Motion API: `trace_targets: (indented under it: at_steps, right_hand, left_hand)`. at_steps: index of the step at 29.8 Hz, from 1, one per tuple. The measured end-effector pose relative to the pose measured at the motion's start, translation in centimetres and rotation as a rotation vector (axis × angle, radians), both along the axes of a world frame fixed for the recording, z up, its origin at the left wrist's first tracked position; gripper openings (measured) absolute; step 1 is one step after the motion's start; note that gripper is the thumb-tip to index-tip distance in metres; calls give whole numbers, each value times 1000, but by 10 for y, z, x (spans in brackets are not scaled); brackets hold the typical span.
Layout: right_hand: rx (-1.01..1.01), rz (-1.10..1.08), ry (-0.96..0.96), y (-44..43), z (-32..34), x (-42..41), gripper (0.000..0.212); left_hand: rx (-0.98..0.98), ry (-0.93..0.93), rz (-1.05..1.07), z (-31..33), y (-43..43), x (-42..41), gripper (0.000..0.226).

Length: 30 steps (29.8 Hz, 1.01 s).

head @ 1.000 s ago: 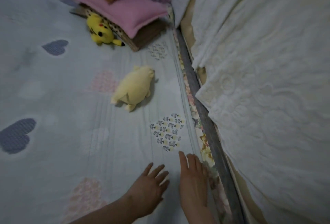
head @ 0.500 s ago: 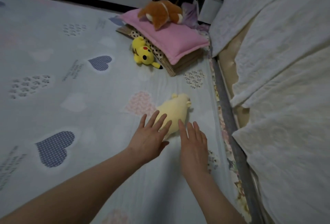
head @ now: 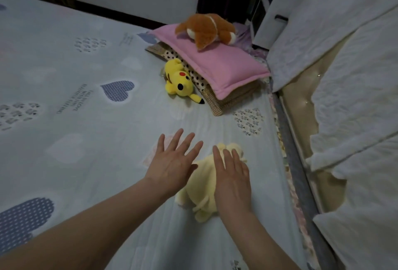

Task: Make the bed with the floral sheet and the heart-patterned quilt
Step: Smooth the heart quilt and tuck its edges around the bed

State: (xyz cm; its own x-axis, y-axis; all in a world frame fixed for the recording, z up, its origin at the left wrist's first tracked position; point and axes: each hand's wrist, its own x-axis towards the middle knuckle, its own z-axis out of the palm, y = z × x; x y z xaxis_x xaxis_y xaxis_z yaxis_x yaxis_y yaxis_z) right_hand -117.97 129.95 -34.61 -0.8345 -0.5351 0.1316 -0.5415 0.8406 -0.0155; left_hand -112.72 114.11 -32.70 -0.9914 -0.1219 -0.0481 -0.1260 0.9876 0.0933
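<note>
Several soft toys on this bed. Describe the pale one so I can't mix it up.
On the heart-patterned quilt, look near its right edge, nearer us than the pink pillow. The pale yellow plush lies there, partly under the right hand. Unlike the bright yellow toy beside the pillow and the brown toy on it, it shows no markings.

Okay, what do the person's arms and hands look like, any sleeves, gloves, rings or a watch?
The left hand and right hand are bare: no gloves, rings, watch or bracelet show. Both forearms are uncovered too, with no sleeve in view.
</note>
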Motion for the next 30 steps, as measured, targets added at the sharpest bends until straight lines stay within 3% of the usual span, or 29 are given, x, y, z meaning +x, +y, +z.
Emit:
trace_targets:
  at_steps: [4, 6, 9, 13, 19, 23, 30]
  right_hand:
    - [15, 62, -124, -48, -30, -33, 69]
    - [90, 55, -270, -74, -43, -42, 73]
    - [87, 46, -312, -117, -78, -53, 81]
    - [74, -129, -402, -154, -158, -69, 68]
    - [-112, -237, -161, -164, -260, -64, 62]
    - [-75, -224, -105, -160, -265, -71, 61]
    - [-35, -234, -105, -163, -267, -71, 61]
  left_hand:
    - [23, -35, 115, -41, -29, -35, 61]
    - [32, -46, 179, -62, -46, -45, 59]
    - [38, -91, 234, -96, -77, -56, 58]
    - [25, -133, 272, -145, -114, -73, 56]
    - [38, -86, 218, -251, -143, -88, 58]
    - [-11, 15, 207, -274, -138, -87, 58]
    - [-3, 21, 199, -276, -145, -88, 58]
